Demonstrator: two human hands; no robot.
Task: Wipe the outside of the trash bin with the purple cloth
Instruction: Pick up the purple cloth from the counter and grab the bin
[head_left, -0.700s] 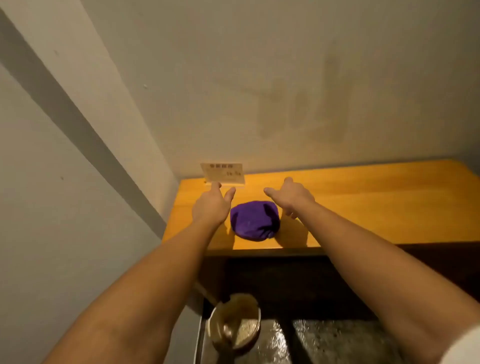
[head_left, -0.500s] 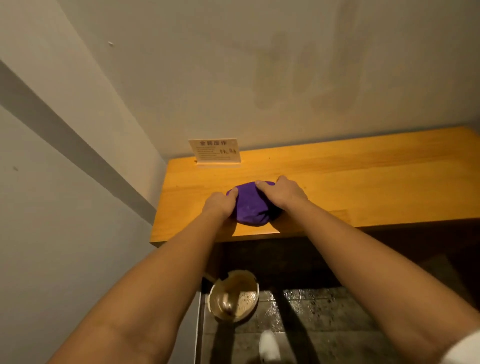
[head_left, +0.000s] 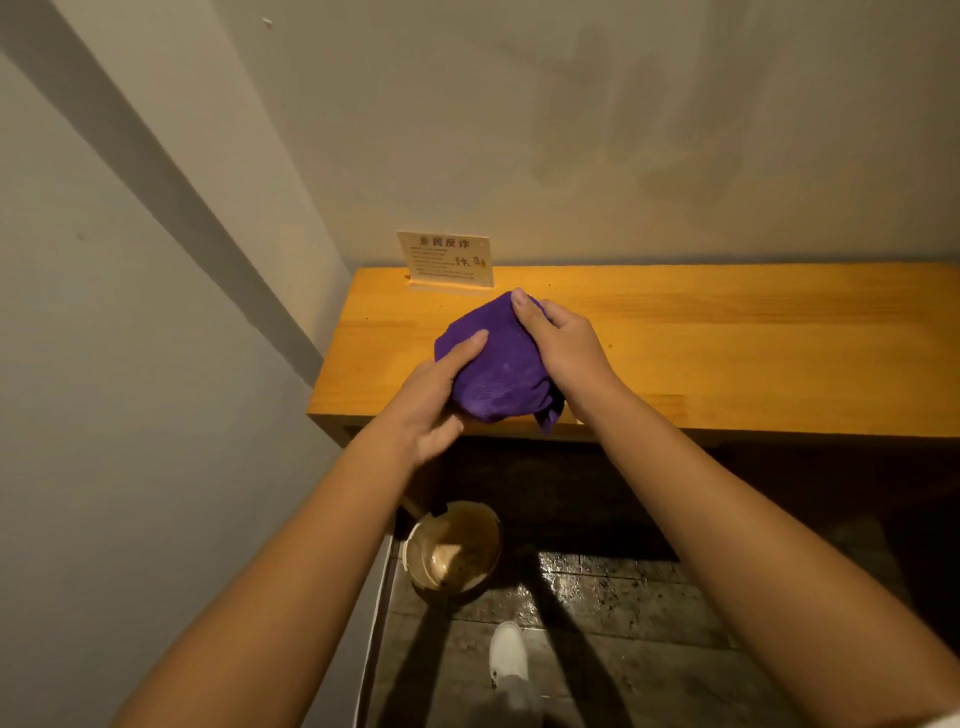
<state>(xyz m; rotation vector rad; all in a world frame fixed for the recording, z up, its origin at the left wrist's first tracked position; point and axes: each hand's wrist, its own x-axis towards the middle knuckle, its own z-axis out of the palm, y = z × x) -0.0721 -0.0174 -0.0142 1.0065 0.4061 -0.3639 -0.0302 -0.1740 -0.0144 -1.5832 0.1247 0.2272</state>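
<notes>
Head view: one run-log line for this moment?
stage: pickup | crumpled purple cloth: held by left hand and right hand | round beige trash bin: floor, untouched

One purple cloth (head_left: 496, 364) sits at the centre of the view, with two hands on it: the left hand (head_left: 434, 402) at seven o'clock of it, the right hand (head_left: 563, 353) at three o'clock. One wooden shelf (head_left: 727, 343), one small sign (head_left: 445, 260) at twelve o'clock, one trash bin (head_left: 454, 553) and one white shoe (head_left: 508, 652) at six o'clock.
</notes>
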